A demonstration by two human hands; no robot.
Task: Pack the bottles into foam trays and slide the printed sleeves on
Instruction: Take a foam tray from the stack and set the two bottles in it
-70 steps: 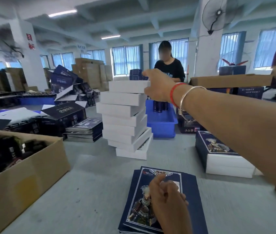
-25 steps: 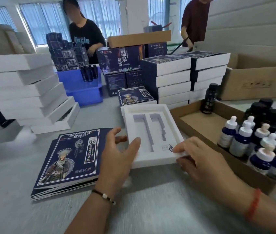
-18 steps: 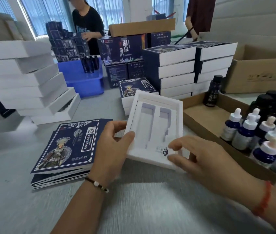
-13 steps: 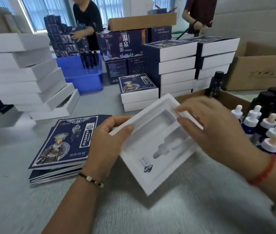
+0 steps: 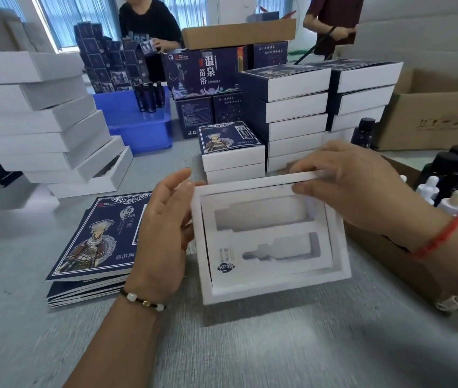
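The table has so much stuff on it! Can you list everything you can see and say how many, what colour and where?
white foam tray with two bottle-shaped hollows: one, white, empty, centre of the grey table
flat printed sleeves: a small pile, navy with a costumed figure, left of the tray
open white box trays: a leaning stack, white, far left
finished sleeved boxes: several stacks, navy and white, behind the tray
blue plastic bin: one, holding dark bottles, rear left
dropper bottles with white tops: many, count unclear, in a brown cardboard box at right
dark-capped bottles: several, black, behind the droppers
two other people: rear, partly seen
left hand: rests against the tray's left edge
right hand: grips the tray's far edge
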